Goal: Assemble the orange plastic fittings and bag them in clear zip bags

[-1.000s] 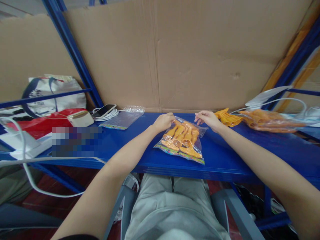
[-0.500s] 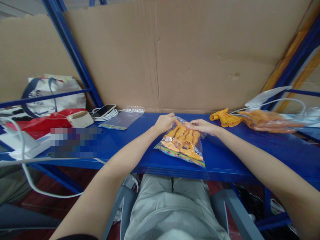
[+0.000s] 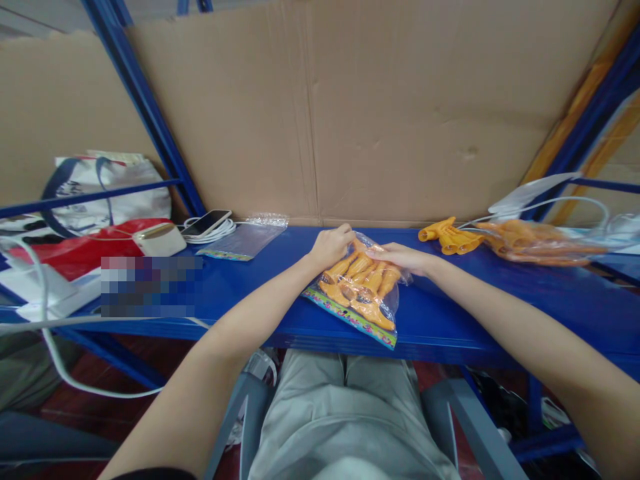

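A clear plastic bag [image 3: 350,313] with a colourful printed strip lies on the blue table, holding several orange plastic pieces [image 3: 360,283] with tube-like ends. My left hand [image 3: 333,245] is closed on the bag's far left corner, fingers curled. On the far right side, my right hand [image 3: 400,257] grips the bag with thumb and fingers pressed on the film. The printed strip points toward me, near the table's front edge. What the fingertips pinch beneath the film is partly hidden.
Loose orange pieces [image 3: 453,237] lie right of the bag, beside another filled plastic bag [image 3: 543,243]. An empty clear bag [image 3: 245,239], a phone [image 3: 207,223] on a coiled white cable and a red bag [image 3: 90,247] are at left. Cardboard [image 3: 370,113] walls the back.
The bag has shifted slightly toward me and to the left, its printed strip now lower. My right hand has slid a little left; the left hand stays at its corner.
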`<state>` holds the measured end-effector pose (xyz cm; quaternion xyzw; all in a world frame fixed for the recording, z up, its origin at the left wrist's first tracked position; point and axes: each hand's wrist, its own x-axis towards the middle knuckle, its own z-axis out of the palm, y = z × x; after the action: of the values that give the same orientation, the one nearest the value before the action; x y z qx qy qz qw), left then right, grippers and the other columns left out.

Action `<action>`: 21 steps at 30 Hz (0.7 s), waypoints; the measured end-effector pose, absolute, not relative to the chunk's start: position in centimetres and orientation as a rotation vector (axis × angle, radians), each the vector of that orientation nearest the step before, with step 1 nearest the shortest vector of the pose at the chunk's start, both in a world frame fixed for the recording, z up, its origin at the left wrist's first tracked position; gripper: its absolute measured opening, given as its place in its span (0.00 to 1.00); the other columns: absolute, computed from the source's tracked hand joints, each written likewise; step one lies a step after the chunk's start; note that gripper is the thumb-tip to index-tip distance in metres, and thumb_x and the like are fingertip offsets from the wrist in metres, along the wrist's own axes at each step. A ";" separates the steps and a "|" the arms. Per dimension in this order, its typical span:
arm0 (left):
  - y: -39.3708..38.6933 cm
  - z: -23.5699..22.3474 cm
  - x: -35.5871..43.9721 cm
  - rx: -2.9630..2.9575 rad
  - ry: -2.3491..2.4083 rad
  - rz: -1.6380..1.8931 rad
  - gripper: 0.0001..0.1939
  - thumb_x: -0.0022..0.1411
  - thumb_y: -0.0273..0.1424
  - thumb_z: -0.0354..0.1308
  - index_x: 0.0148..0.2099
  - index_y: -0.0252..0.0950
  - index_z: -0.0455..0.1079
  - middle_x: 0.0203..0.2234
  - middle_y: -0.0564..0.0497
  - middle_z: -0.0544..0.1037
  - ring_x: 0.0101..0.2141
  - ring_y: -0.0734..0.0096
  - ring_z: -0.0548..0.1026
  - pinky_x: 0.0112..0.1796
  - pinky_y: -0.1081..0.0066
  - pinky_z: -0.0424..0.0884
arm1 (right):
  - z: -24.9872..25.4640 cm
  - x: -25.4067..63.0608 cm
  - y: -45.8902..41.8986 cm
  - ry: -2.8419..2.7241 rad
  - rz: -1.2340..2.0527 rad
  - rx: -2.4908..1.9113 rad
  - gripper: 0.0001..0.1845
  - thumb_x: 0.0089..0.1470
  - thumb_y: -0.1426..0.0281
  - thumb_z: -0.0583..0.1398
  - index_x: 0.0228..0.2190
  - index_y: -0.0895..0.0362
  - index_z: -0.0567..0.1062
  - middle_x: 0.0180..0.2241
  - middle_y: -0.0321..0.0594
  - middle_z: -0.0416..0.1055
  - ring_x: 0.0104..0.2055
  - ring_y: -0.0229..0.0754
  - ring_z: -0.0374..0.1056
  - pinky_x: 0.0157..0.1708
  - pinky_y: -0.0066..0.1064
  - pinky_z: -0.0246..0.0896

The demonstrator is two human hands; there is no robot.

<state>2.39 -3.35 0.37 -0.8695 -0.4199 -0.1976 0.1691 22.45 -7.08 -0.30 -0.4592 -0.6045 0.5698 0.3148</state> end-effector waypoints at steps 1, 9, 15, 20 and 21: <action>-3.3 0.4 2.4 -2.484 -1.201 -0.566 0.15 0.64 0.21 0.47 0.41 0.37 0.75 0.42 0.47 0.76 0.36 0.68 0.76 0.33 0.73 0.68 | -0.3 22.4 -7.0 -1.578 1.500 -1.214 0.07 0.53 0.65 0.68 0.30 0.56 0.82 0.34 0.42 0.82 0.31 0.39 0.77 0.33 0.26 0.73; -1.5 0.4 0.8 -2.508 -1.263 -0.775 0.15 0.63 0.19 0.47 0.39 0.37 0.74 0.49 0.48 0.73 0.43 0.67 0.76 0.38 0.71 0.70 | -0.4 22.9 -6.2 -1.378 1.508 -1.153 0.06 0.58 0.70 0.64 0.35 0.59 0.80 0.36 0.47 0.81 0.35 0.42 0.78 0.38 0.31 0.75; 1.0 -0.1 -2.5 -2.434 -1.476 -0.880 0.16 0.60 0.18 0.48 0.35 0.37 0.75 0.46 0.46 0.74 0.44 0.64 0.76 0.45 0.68 0.72 | 0.6 24.6 -5.1 -1.097 1.221 -1.177 0.03 0.60 0.72 0.61 0.35 0.59 0.75 0.35 0.48 0.80 0.33 0.41 0.77 0.37 0.32 0.75; 2.1 -0.6 -3.4 -2.391 -1.517 -0.878 0.15 0.57 0.19 0.49 0.34 0.37 0.76 0.42 0.46 0.75 0.44 0.63 0.76 0.47 0.67 0.72 | 2.3 27.5 -3.6 -0.806 0.901 -1.103 0.03 0.60 0.73 0.60 0.33 0.57 0.71 0.39 0.47 0.79 0.34 0.40 0.76 0.34 0.32 0.75; 2.2 -0.6 -3.3 -2.397 -1.507 -0.876 0.15 0.57 0.19 0.49 0.34 0.37 0.76 0.42 0.46 0.76 0.44 0.64 0.76 0.48 0.68 0.72 | 2.6 28.4 -3.2 -0.772 0.818 -1.093 0.03 0.60 0.73 0.59 0.33 0.58 0.70 0.40 0.49 0.78 0.34 0.41 0.77 0.33 0.33 0.75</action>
<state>-3.32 2.20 -0.65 -0.8056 -0.5065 -0.2943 0.0886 28.42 -3.17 2.57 -0.4924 -0.3475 0.3682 0.7080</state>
